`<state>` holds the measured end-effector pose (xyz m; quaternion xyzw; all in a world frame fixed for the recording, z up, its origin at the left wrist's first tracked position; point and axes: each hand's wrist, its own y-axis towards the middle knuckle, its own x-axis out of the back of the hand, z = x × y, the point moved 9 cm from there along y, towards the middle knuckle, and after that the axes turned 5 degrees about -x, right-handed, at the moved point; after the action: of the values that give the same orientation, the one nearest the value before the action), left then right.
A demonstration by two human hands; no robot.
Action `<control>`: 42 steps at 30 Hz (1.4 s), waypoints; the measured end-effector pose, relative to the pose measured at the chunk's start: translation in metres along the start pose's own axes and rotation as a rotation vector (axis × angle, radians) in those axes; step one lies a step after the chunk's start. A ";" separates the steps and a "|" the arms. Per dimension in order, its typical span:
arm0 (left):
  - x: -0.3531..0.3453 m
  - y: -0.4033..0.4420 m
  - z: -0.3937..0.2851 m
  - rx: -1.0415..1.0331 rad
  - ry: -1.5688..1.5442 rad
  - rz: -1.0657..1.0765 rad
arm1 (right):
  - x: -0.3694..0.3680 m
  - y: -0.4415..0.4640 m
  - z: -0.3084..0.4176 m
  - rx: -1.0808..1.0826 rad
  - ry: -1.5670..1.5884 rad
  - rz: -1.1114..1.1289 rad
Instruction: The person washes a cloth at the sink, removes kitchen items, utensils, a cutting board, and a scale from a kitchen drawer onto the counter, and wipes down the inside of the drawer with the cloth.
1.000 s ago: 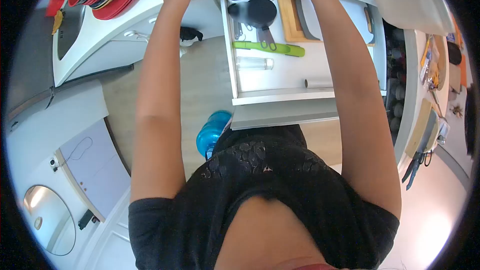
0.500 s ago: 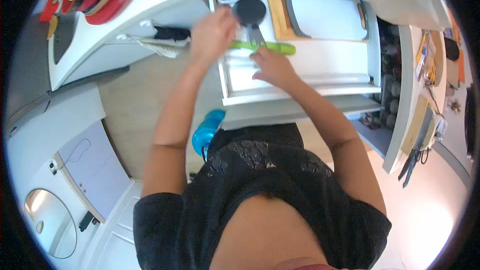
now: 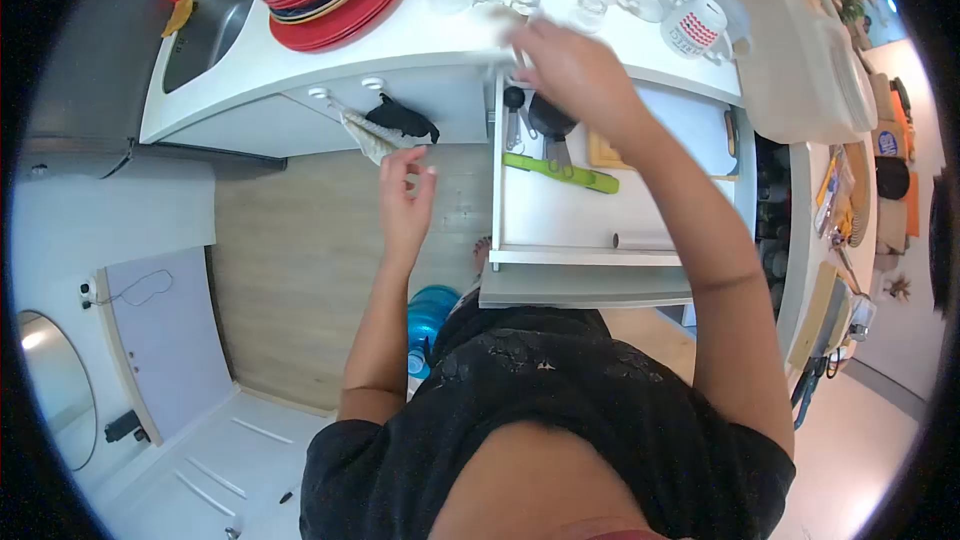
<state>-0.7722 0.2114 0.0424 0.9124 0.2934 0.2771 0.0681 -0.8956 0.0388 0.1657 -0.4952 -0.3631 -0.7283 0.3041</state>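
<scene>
My right hand (image 3: 572,72) is raised over the counter edge above the drawer, its fingers pinched. A pale smear (image 3: 497,30) shows at its fingertips, too blurred to name. My left hand (image 3: 405,205) hangs left of the drawer, fingers loosely bent and thumb apart, holding nothing. Close above it a pale cloth (image 3: 362,132) and a black cloth (image 3: 403,120) hang from hooks. Inside the pulled-out drawer (image 3: 570,225) lie a lime-green long tool (image 3: 562,173), a black round-headed utensil (image 3: 550,118), a wooden board (image 3: 603,152) and a white cutting board (image 3: 690,130), partly behind my right arm.
On the counter (image 3: 440,50) stand stacked red and black plates (image 3: 345,0), several mugs (image 3: 692,28) and glasses. A large translucent jug (image 3: 800,60) is at the right. A blue water bottle (image 3: 430,315) stands on the floor by my body. Left is a sink (image 3: 208,35).
My right hand has left the green tool and risen to the counter edge. My left hand has moved away from the drawer, down and left. The view has shifted, showing more of the counter.
</scene>
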 end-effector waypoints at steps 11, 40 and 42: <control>0.068 -0.067 0.080 0.199 -0.009 -0.209 | -0.059 0.136 0.029 0.178 -0.356 0.006; -0.217 -0.036 -0.010 -0.594 0.986 0.831 | -0.163 -0.239 -0.133 -0.631 0.032 0.427; -0.205 -0.035 -0.020 -0.594 0.977 0.953 | -0.146 -0.249 -0.131 -0.575 0.267 0.480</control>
<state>-0.9387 0.1214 -0.0463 0.6567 -0.2243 0.7185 0.0459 -1.1134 0.0792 -0.0605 -0.5321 0.0244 -0.7663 0.3593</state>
